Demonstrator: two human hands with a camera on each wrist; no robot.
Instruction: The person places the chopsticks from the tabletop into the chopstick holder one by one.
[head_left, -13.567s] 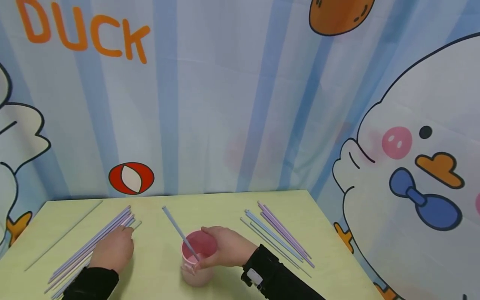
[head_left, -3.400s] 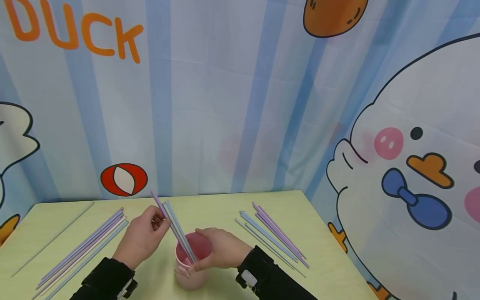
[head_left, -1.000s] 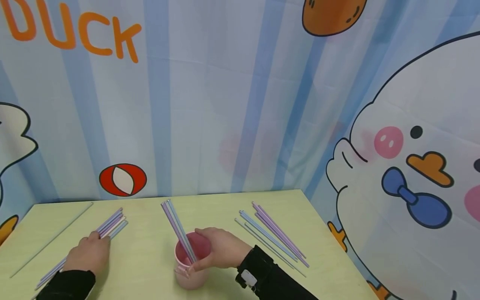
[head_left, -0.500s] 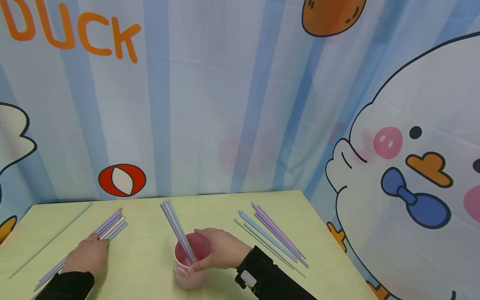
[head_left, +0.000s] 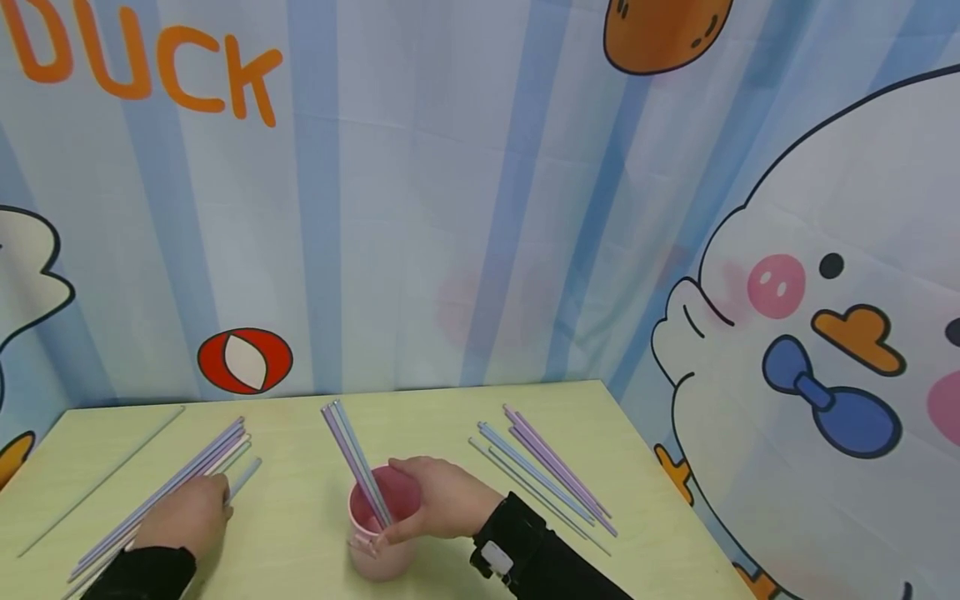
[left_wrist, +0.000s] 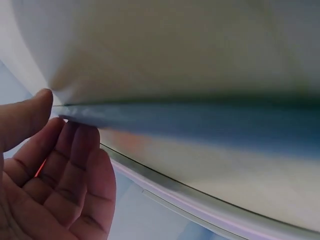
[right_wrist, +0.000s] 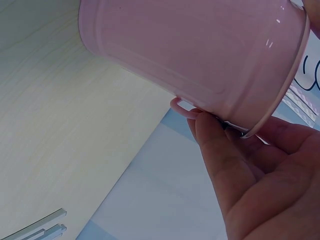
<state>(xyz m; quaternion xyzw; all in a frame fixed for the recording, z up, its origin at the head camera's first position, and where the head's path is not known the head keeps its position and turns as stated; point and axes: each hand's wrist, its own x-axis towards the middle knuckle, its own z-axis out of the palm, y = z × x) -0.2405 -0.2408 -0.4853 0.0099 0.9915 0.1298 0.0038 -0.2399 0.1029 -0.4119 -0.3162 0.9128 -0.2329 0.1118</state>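
In the head view my left hand (head_left: 183,518) is low over the bundle of thin sticks (head_left: 172,482) at the left. It pinches a blue stick (head_left: 245,477) that angles out to the right of the others; the left wrist view shows this blue stick (left_wrist: 200,122) between thumb and fingertips. My right hand (head_left: 444,497) grips the rim of a pink cup (head_left: 384,560) from the right, thumb at the front. In the right wrist view a small loop handle (right_wrist: 183,111) shows by the thumb. Several purple and blue sticks (head_left: 356,458) lean leftward inside the cup.
A lone pale stick (head_left: 101,481) lies at the far left of the yellow table (head_left: 300,517). Right of the cup lie purple sticks (head_left: 562,468), blue sticks (head_left: 536,473) and thinner grey ones (head_left: 538,494). A striped duck-print curtain (head_left: 420,208) stands behind.
A purple stick has gone into the cup, which held a single blue one at first. My left hand has returned to the bundle and drawn a blue stick out rightward. The right hand keeps its grip.
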